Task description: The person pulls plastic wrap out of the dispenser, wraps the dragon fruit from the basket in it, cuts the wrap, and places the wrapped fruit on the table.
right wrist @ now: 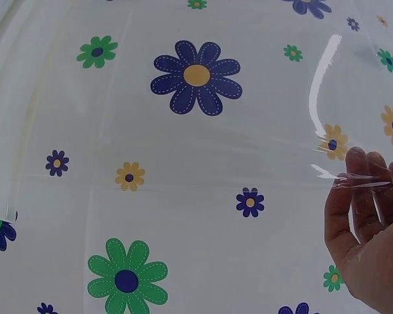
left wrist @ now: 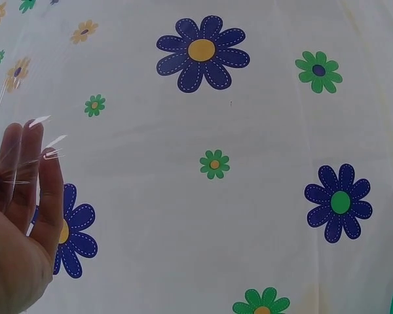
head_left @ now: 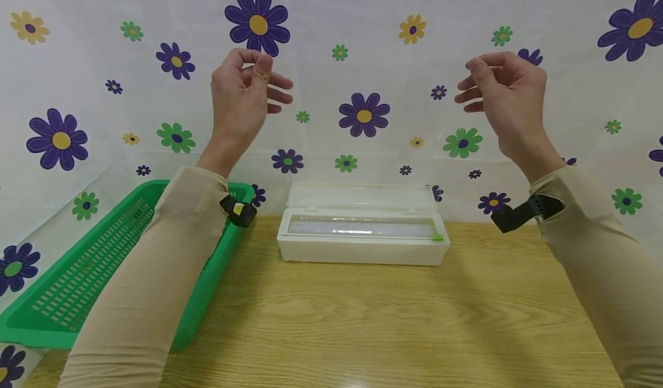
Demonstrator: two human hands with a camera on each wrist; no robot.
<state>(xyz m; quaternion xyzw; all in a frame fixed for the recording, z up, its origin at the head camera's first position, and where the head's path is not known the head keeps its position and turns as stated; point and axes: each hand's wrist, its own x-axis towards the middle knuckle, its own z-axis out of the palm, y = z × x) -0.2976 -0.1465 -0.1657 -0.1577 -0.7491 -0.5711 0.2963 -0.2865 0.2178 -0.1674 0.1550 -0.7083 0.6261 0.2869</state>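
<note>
Both hands are raised above the table, wide apart. Thumb and index finger of my left hand point(head_left: 240, 91) pinch a clear sheet of cling film, which glints over the fingertips in the left wrist view. My right hand point(head_left: 510, 91) pinches the film at the other side. In the right wrist view the cling film point(right wrist: 324, 85) shows as bright glare and creases running in to the fingers. Its full outline is hard to see. Below and between the hands stands a white cling film dispenser point(head_left: 362, 254), lid raised, with a shiny roll point(head_left: 357, 228) inside and a green slide cutter point(head_left: 437, 238) at its right end.
A green plastic basket point(head_left: 38, 337) stands at the left, partly behind the left forearm. The wooden table point(head_left: 362, 324) reaches back to a flower-patterned white sheet point(head_left: 321, 140). Black wrist cameras point(head_left: 239, 210) sit on both sleeves.
</note>
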